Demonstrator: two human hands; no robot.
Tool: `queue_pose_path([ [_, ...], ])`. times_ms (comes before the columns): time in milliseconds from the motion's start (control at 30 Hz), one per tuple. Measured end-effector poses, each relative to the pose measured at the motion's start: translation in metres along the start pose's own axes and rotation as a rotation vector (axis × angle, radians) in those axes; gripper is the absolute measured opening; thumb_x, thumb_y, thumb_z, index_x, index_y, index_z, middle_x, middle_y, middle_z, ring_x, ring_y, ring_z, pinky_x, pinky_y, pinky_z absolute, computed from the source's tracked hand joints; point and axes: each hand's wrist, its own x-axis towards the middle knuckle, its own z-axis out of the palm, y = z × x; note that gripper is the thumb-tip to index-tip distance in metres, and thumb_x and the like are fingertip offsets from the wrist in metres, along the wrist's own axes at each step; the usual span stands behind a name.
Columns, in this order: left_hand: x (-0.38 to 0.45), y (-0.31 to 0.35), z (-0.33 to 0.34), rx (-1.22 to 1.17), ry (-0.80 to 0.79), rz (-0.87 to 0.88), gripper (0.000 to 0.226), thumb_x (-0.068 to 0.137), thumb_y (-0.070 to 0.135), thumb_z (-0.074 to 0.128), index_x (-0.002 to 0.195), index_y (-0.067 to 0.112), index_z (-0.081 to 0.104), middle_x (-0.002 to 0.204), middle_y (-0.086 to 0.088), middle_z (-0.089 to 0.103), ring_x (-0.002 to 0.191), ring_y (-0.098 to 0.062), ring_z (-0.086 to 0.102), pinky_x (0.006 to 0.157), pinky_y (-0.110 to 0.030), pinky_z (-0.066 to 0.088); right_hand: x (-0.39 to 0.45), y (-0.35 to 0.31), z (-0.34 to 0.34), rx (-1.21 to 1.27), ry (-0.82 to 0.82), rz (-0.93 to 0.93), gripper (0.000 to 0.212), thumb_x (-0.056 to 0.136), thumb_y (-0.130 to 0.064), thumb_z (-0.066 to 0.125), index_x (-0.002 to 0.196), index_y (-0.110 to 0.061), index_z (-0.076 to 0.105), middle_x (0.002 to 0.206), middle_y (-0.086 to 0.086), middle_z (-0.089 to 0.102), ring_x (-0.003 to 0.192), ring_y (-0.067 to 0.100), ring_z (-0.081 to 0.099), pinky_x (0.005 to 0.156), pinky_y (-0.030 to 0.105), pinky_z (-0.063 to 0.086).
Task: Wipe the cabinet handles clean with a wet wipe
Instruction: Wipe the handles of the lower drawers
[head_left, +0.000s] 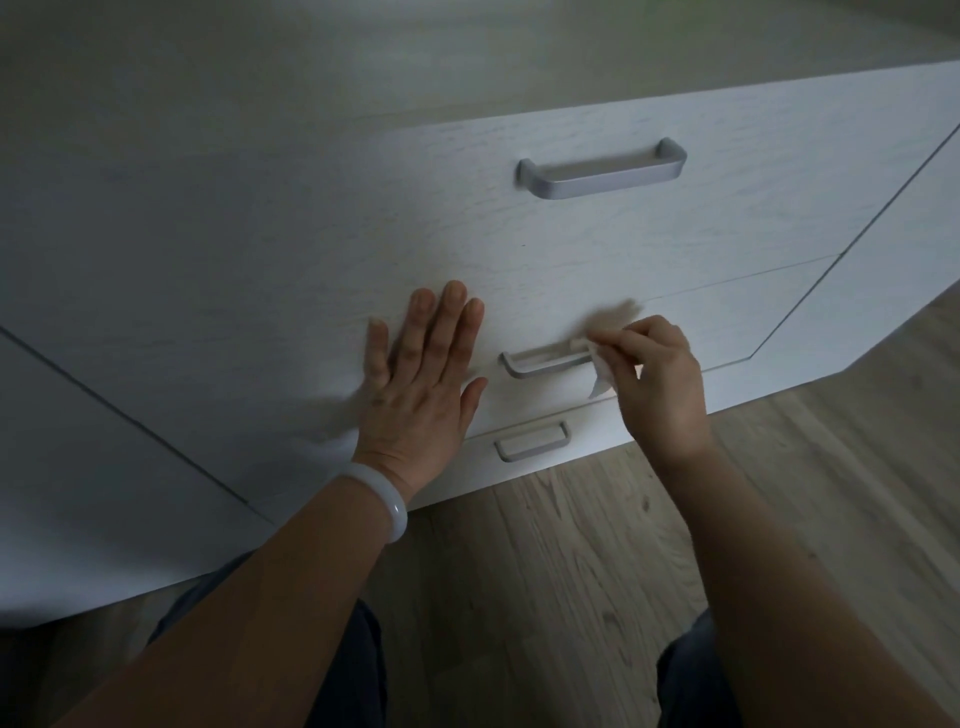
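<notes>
Head view showed the right hand (655, 379) pinching a thin white wet wipe (601, 375), soft and light, at three o'clock of the middle grey metal bar handle (540, 359); the left hand (422, 375) lay flat, fingers straight, at nine o'clock.

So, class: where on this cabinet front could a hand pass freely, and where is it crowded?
Free: the white panel between the top grey bar handle and the left hand. Crowded: the middle handle, where the right hand pinches the white wet wipe.
</notes>
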Motion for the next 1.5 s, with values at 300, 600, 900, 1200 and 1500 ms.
queue_pose_path([
  [300,0.000,-0.001,0.004,0.016,0.043,0.002,0.078,0.101,0.049,0.037,0.155,0.013,-0.006,0.159,-0.005,-0.030,0.147,-0.025,-0.025,0.117,-0.050,-0.019,-0.014,-0.009,0.021,-0.066,-0.075,-0.101,0.030,0.093,0.001,0.056,0.122,-0.001,0.063,0.100,0.007,0.050,0.094,0.025,0.056,0.080,0.028,0.048],
  [600,0.000,0.000,0.005,0.014,0.048,-0.002,0.080,0.100,0.049,0.039,0.155,0.013,-0.007,0.159,-0.005,-0.029,0.148,-0.025,-0.024,0.117,-0.050,-0.019,-0.020,-0.035,0.028,-0.142,-0.065,-0.104,0.028,0.091,-0.009,0.062,0.116,0.002,0.065,0.098,0.012,0.053,0.092,0.026,0.053,0.070,0.032,0.052],
  [900,0.001,0.001,0.003,0.007,0.036,-0.005,0.079,0.100,0.048,0.039,0.155,0.013,-0.007,0.159,-0.005,-0.029,0.148,-0.025,-0.024,0.117,-0.050,-0.019,-0.015,-0.034,0.021,-0.119,0.019,-0.029,0.011,0.088,0.000,0.064,0.098,0.001,0.069,0.091,0.014,0.063,0.083,0.031,0.062,0.072,0.034,0.052],
  [1200,0.000,0.001,0.000,-0.006,0.027,0.000,0.078,0.101,0.047,0.039,0.156,0.013,-0.005,0.160,-0.005,-0.028,0.148,-0.025,-0.023,0.117,-0.051,-0.018,-0.007,-0.021,0.013,-0.131,-0.037,-0.038,0.011,0.086,0.000,0.063,0.095,-0.001,0.071,0.084,0.011,0.057,0.076,0.030,0.059,0.062,0.035,0.051],
  [1500,0.000,0.001,-0.003,-0.014,0.003,-0.005,0.078,0.101,0.048,0.038,0.156,0.013,-0.006,0.159,-0.005,-0.030,0.148,-0.025,-0.024,0.117,-0.051,-0.017,-0.001,-0.014,0.002,-0.029,-0.078,0.035,0.020,0.087,-0.001,0.065,0.104,-0.004,0.073,0.084,0.005,0.059,0.078,0.023,0.060,0.073,0.029,0.048],
])
